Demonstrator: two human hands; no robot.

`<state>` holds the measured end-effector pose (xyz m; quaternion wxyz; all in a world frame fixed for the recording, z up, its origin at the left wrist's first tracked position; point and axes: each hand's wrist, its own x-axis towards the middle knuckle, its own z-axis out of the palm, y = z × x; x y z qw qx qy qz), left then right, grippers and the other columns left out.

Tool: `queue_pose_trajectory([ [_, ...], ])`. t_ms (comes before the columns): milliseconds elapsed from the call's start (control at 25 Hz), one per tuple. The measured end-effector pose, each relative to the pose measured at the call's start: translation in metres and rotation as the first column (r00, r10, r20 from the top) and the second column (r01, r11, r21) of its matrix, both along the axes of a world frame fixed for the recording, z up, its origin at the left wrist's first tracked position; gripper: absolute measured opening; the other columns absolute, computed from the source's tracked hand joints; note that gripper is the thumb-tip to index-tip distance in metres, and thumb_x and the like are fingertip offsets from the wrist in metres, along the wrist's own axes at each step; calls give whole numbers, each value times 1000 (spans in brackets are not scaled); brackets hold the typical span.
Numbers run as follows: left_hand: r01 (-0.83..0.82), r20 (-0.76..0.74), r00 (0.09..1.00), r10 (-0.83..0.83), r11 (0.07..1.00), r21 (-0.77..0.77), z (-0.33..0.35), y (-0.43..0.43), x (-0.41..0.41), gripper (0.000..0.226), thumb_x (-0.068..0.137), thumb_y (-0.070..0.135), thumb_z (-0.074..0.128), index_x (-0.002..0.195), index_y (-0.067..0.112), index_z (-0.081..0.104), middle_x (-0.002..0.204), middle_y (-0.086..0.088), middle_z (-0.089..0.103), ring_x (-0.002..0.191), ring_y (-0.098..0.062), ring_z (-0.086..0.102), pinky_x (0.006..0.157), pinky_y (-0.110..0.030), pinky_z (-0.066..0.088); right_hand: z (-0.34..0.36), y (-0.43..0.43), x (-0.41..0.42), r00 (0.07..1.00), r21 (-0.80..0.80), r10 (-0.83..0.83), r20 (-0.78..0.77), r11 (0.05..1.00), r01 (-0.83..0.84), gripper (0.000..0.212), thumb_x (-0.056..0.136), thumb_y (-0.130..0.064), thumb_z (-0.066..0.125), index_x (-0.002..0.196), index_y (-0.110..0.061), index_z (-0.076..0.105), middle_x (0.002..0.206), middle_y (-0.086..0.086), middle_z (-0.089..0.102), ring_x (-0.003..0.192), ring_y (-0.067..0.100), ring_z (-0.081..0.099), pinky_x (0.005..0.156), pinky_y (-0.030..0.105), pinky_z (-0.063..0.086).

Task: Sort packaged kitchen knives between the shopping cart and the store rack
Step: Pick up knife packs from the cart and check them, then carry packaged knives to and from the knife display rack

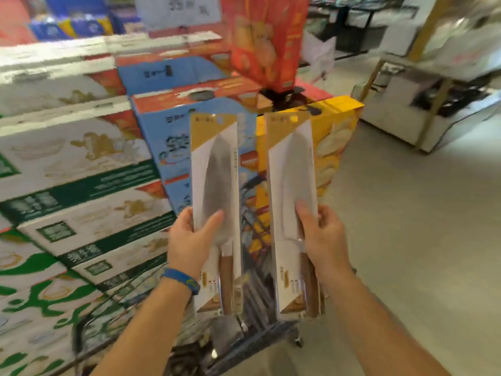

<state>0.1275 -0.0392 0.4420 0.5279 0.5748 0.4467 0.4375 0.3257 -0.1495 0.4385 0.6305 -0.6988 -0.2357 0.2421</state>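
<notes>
— Which step is this?
— Comparing or carrying, I'd say. The left hand (189, 237) has its fingers clamped round one packaged knife (214, 183), the right hand (322, 234) round a second pack (291, 183), both upright above the shopping cart (271, 331) at six o'clock.
— Next?
— Finding the rack; none shows. Only cartons (81, 147) at nine o'clock.
— Labels?
— Too blurred to read.

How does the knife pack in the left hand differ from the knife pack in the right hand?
The left pack shows a darker blade with a sharper point; the right pack shows a paler blade with a rounder tip. Behind the left pack is a blue box; behind the right pack, a yellow box. Both packs stand upright, tip up, with gold-and-white cards and wooden handles.
</notes>
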Motion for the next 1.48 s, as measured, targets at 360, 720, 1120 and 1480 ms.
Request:
queue_pose_trajectory([
  [360,440,162,857,-490,857,268,152,-57,245,24,80,41,79,91,21,73,84,-1,76,72,-15,73,59,-30,59,146,-137,168,803,127,-531,271,847,516,57,78,-75,65,72,-19,59,56,-14,60,48,1,56,42,12,40],
  [720,866,207,342,-917,393,311,223,-223,342,33,77,46,80,86,15,72,80,-9,74,74,-23,73,67,-43,61,221,-335,121,294,230,-878,378,397,889,47,86,-64,68,75,-18,69,67,-13,72,59,2,67,49,14,47],
  [1120,865,232,-393,-890,-272,421,250,-499,235,17,80,31,80,86,16,74,74,11,76,65,-1,70,55,-11,49,255,-541,-134,-387,270,-818,427,-293,917,66,86,-68,63,76,-3,64,68,6,69,61,15,65,59,31,50],
  [1480,668,198,-731,-653,-626,402,262,-701,74,30,75,41,80,89,15,75,80,0,78,69,-11,72,57,-19,54,267,-673,-346,-669,306,-654,354,-595,743,47,88,-65,64,87,-19,76,77,-12,77,69,5,73,58,20,54],
])
